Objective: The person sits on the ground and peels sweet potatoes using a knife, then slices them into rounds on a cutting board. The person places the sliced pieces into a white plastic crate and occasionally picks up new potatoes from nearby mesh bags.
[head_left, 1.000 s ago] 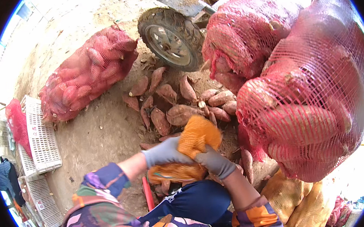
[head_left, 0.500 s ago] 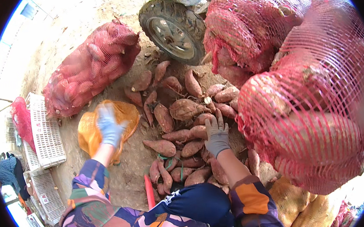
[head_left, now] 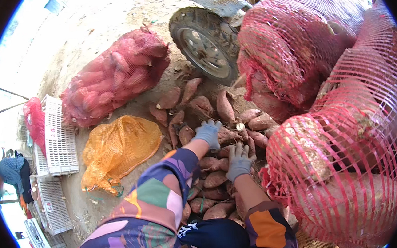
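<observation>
A heap of loose reddish-brown sweet potatoes (head_left: pixel 215 179) lies on the dirt in front of me. My left hand (head_left: pixel 208 134), in a grey-blue glove, reaches onto the middle of the heap, its fingers apart over a large rounded sweet potato (head_left: pixel 228 136) that it partly hides. Close beside it, to the right and slightly nearer, my right hand (head_left: pixel 240 163) in a grey glove rests on the pile with fingers spread. Neither hand grips anything that I can see. Left of the heap, an orange mesh sack (head_left: pixel 122 147) lies slack on the ground.
Filled red mesh sacks (head_left: pixel 348 158) crowd the right side, and another red sack (head_left: pixel 116 77) lies at the far left. A vehicle wheel (head_left: pixel 203 48) stands behind the heap. White plastic crates (head_left: pixel 60 136) stand at the left, where another person (head_left: pixel 11 173) bends.
My left hand has moved right from the orange mesh sack onto the sweet potatoes. My right hand stays on the heap, and the whole view has shifted slightly.
</observation>
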Available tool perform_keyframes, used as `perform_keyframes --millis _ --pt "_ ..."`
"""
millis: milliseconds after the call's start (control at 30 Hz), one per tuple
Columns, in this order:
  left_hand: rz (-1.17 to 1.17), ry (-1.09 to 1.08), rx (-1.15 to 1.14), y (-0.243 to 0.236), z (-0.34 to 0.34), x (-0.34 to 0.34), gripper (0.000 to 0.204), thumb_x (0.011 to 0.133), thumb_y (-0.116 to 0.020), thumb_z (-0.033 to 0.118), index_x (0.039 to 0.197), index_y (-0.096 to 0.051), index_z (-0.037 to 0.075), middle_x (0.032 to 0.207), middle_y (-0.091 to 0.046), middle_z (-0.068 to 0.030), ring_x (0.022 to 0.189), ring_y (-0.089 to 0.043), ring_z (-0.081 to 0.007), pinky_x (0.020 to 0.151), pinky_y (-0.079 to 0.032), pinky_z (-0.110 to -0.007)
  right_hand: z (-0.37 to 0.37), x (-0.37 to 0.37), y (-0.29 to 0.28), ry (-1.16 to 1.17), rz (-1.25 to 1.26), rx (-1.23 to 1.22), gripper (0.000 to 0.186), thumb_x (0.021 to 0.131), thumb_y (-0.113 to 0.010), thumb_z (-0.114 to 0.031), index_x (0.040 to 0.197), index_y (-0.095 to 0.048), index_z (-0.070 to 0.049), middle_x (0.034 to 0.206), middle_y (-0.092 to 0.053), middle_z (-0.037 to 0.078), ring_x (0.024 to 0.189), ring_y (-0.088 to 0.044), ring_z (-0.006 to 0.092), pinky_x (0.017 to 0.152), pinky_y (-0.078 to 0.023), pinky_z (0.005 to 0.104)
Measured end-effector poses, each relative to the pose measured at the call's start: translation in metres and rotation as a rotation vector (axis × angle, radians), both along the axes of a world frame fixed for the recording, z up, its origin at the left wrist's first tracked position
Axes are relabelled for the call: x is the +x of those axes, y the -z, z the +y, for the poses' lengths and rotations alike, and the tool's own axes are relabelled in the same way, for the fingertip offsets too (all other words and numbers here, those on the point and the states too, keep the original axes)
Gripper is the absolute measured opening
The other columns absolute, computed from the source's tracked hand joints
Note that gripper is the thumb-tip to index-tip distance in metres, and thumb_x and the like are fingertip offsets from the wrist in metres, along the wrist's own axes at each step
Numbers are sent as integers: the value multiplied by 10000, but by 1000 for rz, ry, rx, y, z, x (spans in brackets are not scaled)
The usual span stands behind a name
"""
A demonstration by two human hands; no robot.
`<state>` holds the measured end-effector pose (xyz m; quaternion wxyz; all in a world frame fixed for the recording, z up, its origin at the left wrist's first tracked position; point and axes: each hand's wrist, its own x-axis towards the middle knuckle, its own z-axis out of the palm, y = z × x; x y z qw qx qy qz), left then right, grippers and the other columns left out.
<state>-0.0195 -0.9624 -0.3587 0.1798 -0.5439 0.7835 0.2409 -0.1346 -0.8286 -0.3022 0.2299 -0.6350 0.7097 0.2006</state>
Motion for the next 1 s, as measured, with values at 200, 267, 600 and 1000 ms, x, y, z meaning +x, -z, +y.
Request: perform_keyframes --millis 200,267,600,1000 --pt "188 -340 -3 -41 43 16 865 606 -823 385 1309 -430 68 1256 -507 -207 1189 -502 -375 950 -472 -437 3 -16 7 92 -318 -60 1019 569 -813 -277 1439 -287 -213 1488 -270 115 1273 -417 355 1035 -394 459" --pt "527 -517 -5 -16 53 46 876 589 -838 418 1284 -467 33 1214 -560 -214 1152 -548 -345 939 -477 -414 9 -16 37 156 -539 -115 896 593 -787 -263 1384 -370 -201 1444 -349 109 1252 -443 327 1035 -401 425" --pt "1029 -1218 650 2 129 139 558 792 -741 207 1249 -493 5 1112 -626 -105 1005 -616 -215 829 -521 -368 29 -15 -20 205 -234 34 728 670 -732 -251 1328 -428 -187 1387 -422 157 1312 -414 330 965 -468 464" --pt "233 -253 -387 -109 110 213 826 626 -821 447 1272 -535 18 1329 -502 -221 1251 -457 -363 1038 -372 -414 142 -28 -99 -104 -193 231 379 888 -474 -338 1172 -621 -134 994 -684 98 1000 -648 286 838 -501 415"
